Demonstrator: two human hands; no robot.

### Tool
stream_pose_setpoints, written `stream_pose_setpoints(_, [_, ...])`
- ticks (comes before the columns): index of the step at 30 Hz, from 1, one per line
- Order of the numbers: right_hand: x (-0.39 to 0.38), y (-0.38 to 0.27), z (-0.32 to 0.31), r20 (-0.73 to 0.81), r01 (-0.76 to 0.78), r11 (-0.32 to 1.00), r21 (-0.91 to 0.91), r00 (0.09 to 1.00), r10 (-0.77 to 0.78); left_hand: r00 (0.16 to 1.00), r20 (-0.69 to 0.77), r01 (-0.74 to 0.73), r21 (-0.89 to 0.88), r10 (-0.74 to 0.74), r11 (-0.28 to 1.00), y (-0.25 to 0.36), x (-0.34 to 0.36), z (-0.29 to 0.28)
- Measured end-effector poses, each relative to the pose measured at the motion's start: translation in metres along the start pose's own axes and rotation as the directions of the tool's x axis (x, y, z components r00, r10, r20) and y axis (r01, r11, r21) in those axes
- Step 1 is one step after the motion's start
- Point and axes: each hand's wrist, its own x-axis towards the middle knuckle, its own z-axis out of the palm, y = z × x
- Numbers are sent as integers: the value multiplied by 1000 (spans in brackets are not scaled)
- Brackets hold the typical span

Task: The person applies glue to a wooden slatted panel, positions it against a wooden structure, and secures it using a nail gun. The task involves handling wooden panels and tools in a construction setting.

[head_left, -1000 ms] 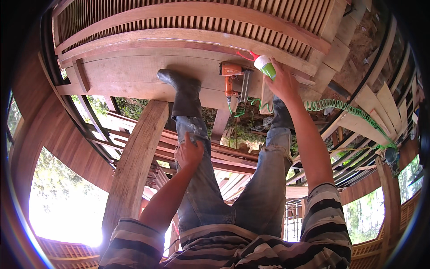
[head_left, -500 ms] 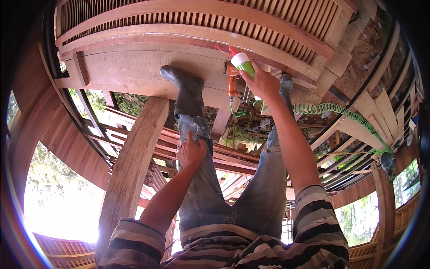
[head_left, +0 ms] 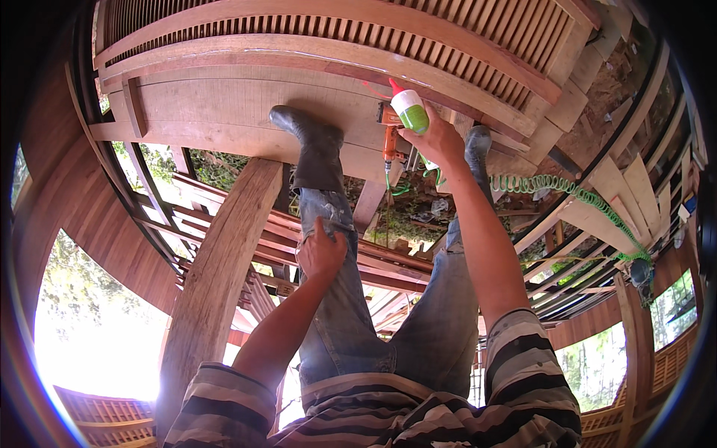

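In my right hand [head_left: 439,142] is a glue bottle [head_left: 411,112], white and green with a red nozzle, its tip toward the curved wooden rail [head_left: 358,62] of a slatted panel. A thin white line of glue shows along part of that rail. Whether the tip touches the wood I cannot tell. My left hand [head_left: 323,250] rests on my left knee with nothing in it, the index finger stretched out and the others bent. Just left of the bottle, an orange air nailer [head_left: 389,138] lies on the boards, partly hidden by my right hand.
A green coiled air hose [head_left: 553,181] runs off to the right. My boots stand on a wide plywood board [head_left: 216,112]. A thick wooden post [head_left: 224,261] rises at left. Below lie stacked planks [head_left: 388,265] and gaps showing the ground. Slats [head_left: 493,30] fill the panel.
The glue bottle has shifted slightly right in my right hand, and its nozzle points a little more upright. My left hand stays on the knee.
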Motion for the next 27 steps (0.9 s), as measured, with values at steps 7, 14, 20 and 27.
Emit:
stream_pose_setpoints(7, [-7, 6, 4, -25, -30, 996, -88, 999, 28, 1000, -13, -10, 10, 10, 1000, 1, -1, 0])
stream_pose_setpoints(14, [-13, 4, -3, -39, -27, 994, -106, 999, 23, 999, -37, -18, -7, 18, 1000, 4, -4, -1])
stream_pose_setpoints(20, [-3, -2, -5, -127, 25, 985, -168, 991, -47, 998, -51, -32, 4, 32, 999, 3, -5, 1])
stream_pose_setpoints(27, [18, -8, -5, -92, 53, 970, -236, 993, -77, 999, -30, -26, 5, 26, 1000, 1, -3, 4])
